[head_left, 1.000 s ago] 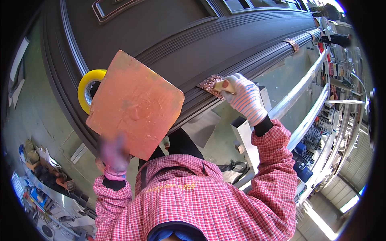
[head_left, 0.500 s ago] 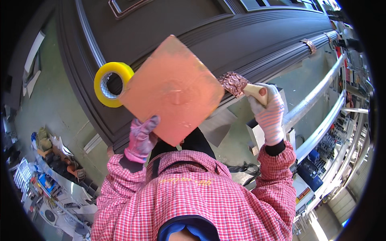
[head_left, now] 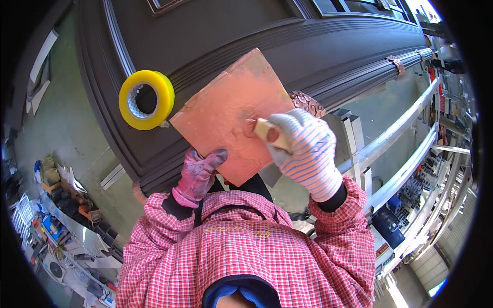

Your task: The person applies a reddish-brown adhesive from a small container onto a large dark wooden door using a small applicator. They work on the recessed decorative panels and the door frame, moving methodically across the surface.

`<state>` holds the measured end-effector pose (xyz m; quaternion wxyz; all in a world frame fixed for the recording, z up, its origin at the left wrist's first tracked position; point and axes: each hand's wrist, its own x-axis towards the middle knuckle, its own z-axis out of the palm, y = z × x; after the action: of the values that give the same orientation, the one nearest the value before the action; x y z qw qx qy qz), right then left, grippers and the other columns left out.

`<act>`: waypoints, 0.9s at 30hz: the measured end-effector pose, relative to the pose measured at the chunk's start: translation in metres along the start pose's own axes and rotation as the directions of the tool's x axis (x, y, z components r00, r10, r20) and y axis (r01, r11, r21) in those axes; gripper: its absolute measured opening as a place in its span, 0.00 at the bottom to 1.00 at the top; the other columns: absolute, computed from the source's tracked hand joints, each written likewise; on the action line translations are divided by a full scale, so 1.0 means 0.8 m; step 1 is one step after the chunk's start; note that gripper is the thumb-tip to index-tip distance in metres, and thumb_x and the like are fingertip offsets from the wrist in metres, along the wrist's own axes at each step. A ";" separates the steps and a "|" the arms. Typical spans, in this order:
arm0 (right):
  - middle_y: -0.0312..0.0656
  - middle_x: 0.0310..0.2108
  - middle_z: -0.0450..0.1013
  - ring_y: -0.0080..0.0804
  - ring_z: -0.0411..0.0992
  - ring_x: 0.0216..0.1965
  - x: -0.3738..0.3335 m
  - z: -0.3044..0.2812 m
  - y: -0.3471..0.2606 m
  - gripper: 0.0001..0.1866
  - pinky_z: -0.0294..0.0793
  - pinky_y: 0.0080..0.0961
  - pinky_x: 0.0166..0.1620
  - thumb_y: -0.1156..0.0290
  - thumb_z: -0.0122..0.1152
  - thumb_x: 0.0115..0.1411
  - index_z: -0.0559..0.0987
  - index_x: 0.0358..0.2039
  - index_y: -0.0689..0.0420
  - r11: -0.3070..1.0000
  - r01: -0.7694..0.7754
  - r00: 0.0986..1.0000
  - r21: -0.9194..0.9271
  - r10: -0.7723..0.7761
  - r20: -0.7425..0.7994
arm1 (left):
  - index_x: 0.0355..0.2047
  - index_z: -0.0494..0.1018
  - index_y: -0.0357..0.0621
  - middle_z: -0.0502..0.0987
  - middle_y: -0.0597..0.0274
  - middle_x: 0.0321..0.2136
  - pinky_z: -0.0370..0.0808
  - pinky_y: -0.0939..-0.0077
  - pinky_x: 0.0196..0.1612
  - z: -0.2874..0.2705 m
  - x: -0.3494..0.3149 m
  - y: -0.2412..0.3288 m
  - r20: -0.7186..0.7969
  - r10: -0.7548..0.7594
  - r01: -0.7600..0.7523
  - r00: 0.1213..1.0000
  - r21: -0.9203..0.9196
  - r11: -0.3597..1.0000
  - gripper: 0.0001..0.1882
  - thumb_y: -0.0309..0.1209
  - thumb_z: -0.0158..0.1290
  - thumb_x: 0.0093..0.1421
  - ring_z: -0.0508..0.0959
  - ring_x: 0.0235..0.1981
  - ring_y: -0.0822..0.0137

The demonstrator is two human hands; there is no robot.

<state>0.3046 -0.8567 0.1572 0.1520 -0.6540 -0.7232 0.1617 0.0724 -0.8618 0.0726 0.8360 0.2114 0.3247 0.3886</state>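
Note:
My left hand (head_left: 197,174), in a pink-stained glove, grips the lower left edge of a square board (head_left: 239,105) smeared with copper-pink paint. The thumb lies on top; the other fingers are hidden beneath. My right hand (head_left: 308,151), in a striped white glove, is closed round a pale wooden-handled tool (head_left: 270,135) with a reddish-brown mark. That tool is over the board's painted face, by a thicker smear. Its working end is hard to make out. Behind the board's right corner, a copper scrollwork ornament (head_left: 308,102) shows on the dark trim.
A dark brown panelled door (head_left: 215,31) lies beyond the board. On its left part rests a roll of yellow tape (head_left: 165,97). Another copper ornament (head_left: 395,65) wraps the trim farther right. Metal rails (head_left: 390,131) run along the right; cluttered goods (head_left: 67,190) stand at left.
My right hand has brought the wooden-handled tool leftward from beside the copper ornament to over the board. The board has turned and shifted slightly right with my left hand.

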 end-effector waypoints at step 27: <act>0.43 0.33 0.75 0.47 0.76 0.33 -0.023 0.024 0.135 0.12 0.77 0.37 0.37 0.64 0.67 0.50 0.79 0.35 0.50 0.866 -0.429 0.902 -0.259 0.428 -0.064 | 0.61 0.65 0.49 0.71 0.62 0.55 0.75 0.57 0.55 -0.070 -0.012 0.019 -0.361 -0.066 0.103 0.930 0.084 0.991 0.29 0.28 0.60 0.60 0.75 0.54 0.61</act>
<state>0.3948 -0.8660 0.0929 0.0246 -0.8127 -0.5749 0.0912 0.0200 -0.8542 0.0461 0.7673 0.1655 0.4992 0.3670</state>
